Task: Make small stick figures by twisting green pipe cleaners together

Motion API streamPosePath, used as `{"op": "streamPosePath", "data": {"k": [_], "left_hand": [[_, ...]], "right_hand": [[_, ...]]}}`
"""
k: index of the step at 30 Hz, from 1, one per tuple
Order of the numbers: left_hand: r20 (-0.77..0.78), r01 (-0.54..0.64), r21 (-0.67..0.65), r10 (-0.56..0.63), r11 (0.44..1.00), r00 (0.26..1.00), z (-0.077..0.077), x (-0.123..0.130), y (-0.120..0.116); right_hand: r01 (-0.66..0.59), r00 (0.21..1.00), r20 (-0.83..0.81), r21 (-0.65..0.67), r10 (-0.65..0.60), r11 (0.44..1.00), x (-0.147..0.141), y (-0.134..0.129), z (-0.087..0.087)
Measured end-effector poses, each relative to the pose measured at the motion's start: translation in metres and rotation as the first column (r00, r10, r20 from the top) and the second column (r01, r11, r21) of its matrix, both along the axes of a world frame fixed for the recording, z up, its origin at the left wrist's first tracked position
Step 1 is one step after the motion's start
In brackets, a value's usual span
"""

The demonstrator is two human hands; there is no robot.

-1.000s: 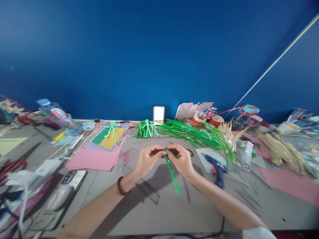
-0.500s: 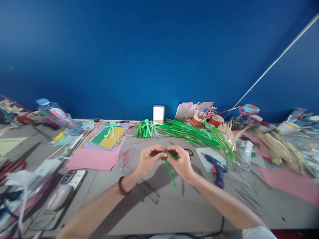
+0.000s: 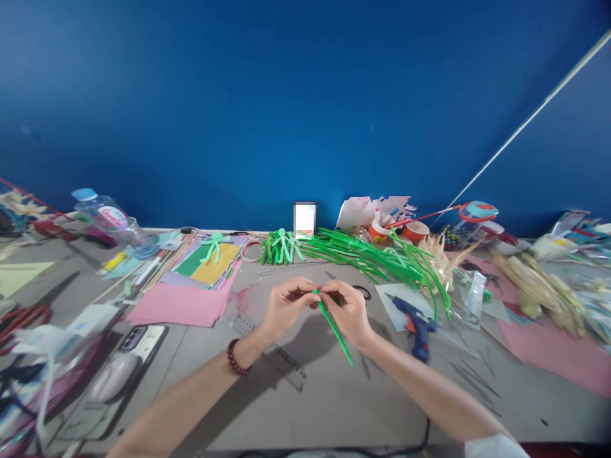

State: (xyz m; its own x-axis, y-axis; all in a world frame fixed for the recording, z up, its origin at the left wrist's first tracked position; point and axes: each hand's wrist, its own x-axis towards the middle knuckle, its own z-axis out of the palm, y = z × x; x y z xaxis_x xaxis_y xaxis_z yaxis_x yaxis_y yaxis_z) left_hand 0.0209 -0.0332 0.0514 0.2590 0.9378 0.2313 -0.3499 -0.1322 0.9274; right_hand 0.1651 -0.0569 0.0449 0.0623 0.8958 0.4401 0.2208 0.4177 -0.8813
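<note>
"Two hands occupy the work area. What lies to their left?"

"Reading from the far left: a capped clear bottle point(image 3: 102, 213) near the wall point(image 3: 267, 127); nearer the person, a pale mouse point(image 3: 114, 378) just beside a phone point(image 3: 138, 340). Next, pink sheets point(image 3: 179, 306) on the surface point(image 3: 334, 407), with a light green figure point(image 3: 211, 247) on the coloured papers behind them."

"State the condition of the left hand."

"Left hand point(image 3: 286, 310): raised, fingers closed in a pinch on a green stem point(image 3: 338, 334). Under that wrist lies a ruler point(image 3: 289, 367); beyond the hand stands a cluster of green figures point(image 3: 282, 246)."

"Locate the stem and identify the step."

"Centre, between both hands, above the surface. A small nub shows at the fingertips; a longer free length slants down to the right. Any portion inside the hands is hidden. The step is probably shaping: bending or twisting at the pinch."

"And the right hand?"

"Right hand point(image 3: 348, 313): fingers also closed on the stem, close to the left fingertips. The next move, in my judgement, calls for one hand to anchor the pinch while the other turns the stem."

"Items farther right?"

"Scissors point(image 3: 365, 292), partly hidden by the hand; a bundle of green stems point(image 3: 372, 254) behind; then a blue glue gun point(image 3: 415, 326)."
</note>
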Motion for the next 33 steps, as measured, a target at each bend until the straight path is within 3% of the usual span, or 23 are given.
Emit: {"op": "streamPosePath", "data": {"k": [5, 11, 23, 33], "left_hand": [[-0.06, 0.01, 0.042, -0.008, 0.999, 0.998, 0.0004, -0.0038, -0.0011], [-0.189, -0.046, 0.141, 0.072, 0.989, 0.979, 0.0017, -0.0062, -0.0035], [-0.159, -0.006, 0.174, 0.034, 0.985, 0.987, -0.0009, -0.0045, -0.0063], [-0.232, -0.01, 0.187, 0.054, 0.982, 0.971, 0.0087, -0.0081, -0.0073]], "right_hand": [[-0.021, 0.999, -0.036, -0.018, 0.021, 1.0, -0.0005, -0.0007, 0.0039], [-0.017, 0.999, -0.042, -0.003, 0.017, 1.0, -0.0001, -0.0003, 0.004], [-0.019, 0.997, -0.077, 0.059, 0.023, 0.998, -0.0011, -0.0035, 0.0087], [-0.049, 0.996, -0.078, -0.002, 0.048, 0.999, 0.0003, -0.0029, 0.0051]]}}
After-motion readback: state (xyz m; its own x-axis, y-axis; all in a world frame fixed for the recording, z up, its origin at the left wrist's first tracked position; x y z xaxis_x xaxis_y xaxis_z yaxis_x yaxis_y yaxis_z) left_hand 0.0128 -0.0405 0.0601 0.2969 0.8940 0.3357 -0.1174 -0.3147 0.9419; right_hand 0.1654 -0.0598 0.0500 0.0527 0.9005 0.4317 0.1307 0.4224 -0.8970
